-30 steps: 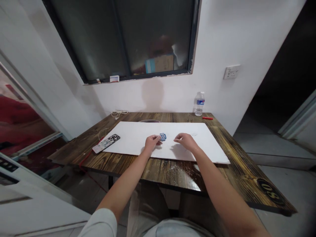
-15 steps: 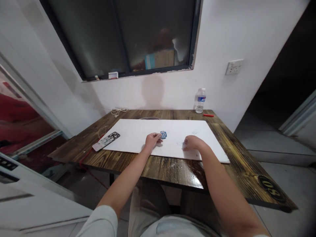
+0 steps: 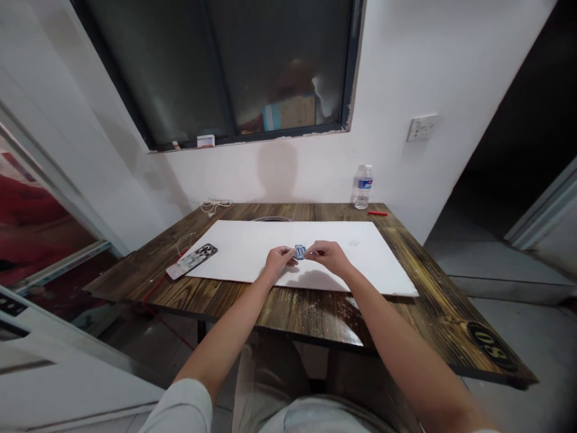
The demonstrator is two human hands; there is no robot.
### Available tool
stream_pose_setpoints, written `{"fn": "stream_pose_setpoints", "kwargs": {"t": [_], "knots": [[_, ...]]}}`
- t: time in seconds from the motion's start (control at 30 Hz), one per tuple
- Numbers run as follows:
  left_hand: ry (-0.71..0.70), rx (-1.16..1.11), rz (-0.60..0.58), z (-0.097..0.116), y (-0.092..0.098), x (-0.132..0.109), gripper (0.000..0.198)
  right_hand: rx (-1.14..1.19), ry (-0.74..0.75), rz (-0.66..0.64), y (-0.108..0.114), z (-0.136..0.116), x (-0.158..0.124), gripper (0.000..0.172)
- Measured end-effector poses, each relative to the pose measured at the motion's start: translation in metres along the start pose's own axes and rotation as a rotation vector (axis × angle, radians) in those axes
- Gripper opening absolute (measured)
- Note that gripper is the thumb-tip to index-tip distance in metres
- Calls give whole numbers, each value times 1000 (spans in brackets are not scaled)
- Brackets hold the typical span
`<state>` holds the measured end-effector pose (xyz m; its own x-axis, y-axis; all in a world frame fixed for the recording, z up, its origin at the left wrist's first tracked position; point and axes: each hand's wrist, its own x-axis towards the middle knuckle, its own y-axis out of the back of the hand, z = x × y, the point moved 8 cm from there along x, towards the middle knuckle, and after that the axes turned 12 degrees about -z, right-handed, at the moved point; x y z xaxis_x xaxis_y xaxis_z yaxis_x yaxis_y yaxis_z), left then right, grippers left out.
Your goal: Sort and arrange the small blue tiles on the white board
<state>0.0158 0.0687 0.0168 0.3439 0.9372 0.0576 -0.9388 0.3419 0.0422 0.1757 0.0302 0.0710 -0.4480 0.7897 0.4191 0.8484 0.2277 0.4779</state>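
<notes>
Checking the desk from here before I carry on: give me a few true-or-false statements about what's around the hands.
The small blue piece sits between the fingertips of the left hand and the right hand: true.
The plastic water bottle stands on the white sheet: false, it stands on the wooden table near the wall.
The right hand holds the red stick: false, it lies at the table's far edge, away from both hands.
The phone lies left of both hands: true.

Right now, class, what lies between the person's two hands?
In the head view, a small blue-and-white printed piece lies between the left hand and the right hand, pinched by the left, above the white sheet.
</notes>
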Motion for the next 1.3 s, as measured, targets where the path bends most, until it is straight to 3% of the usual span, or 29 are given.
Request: {"fn": "stream_pose_setpoints", "kwargs": {"t": [0.13, 0.33, 0.63, 0.8, 0.93, 1.13, 1.3], "knots": [[4, 35, -42, 2, -4, -1, 50, 19, 16, 16, -10, 3, 0, 28], [8, 28, -63, 1, -4, 0, 49, -53, 10, 128, -4, 2, -1, 26], [17, 43, -41, -2, -4, 1, 41, -42, 10, 107, 0, 12, 0, 26], [-4, 155, -56, 1, -6, 0, 34, -190, 2, 78, 3, 11, 0, 8], [-38, 228, -156, 9, -17, -4, 38, -260, 42, 83, 1, 6, -1, 6], [-87, 265, -221, 19, -23, -9, 44, -270, 34, 148, 0, 8, 0, 19], [-91, 226, -230, 14, -21, -5, 45, -70, -59, 178, -3, 24, 1, 25]]}}
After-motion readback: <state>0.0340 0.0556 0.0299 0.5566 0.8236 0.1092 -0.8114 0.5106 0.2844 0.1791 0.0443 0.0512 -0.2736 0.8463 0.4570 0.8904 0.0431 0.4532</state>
